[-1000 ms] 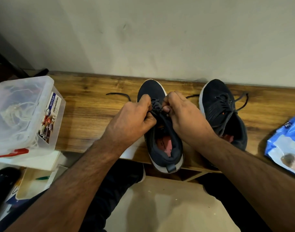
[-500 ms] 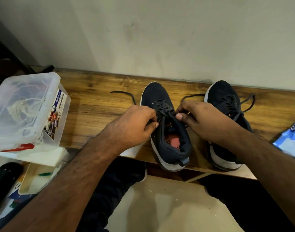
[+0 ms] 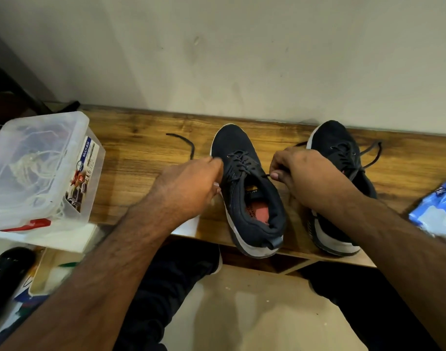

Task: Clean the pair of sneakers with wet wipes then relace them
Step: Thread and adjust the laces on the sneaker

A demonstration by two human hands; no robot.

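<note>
Now the lace is being drawn out to both sides of the near sneaker (image 3: 244,188), which sits upright on the wooden surface (image 3: 141,158), toe to the wall, just beside the second sneaker (image 3: 340,158). One lace end (image 3: 184,144) is held in the curled fingers of the left hand (image 3: 191,183); the other is pinched between thumb and fingers of the right hand (image 3: 300,171). The lace can be judged thin, limp and light, best gripped near its stiff tip; the knit upper looks soft, so the shoe may need steadying by its firm sole. A blue wipes pack (image 3: 437,211) lies at the right edge.
</note>
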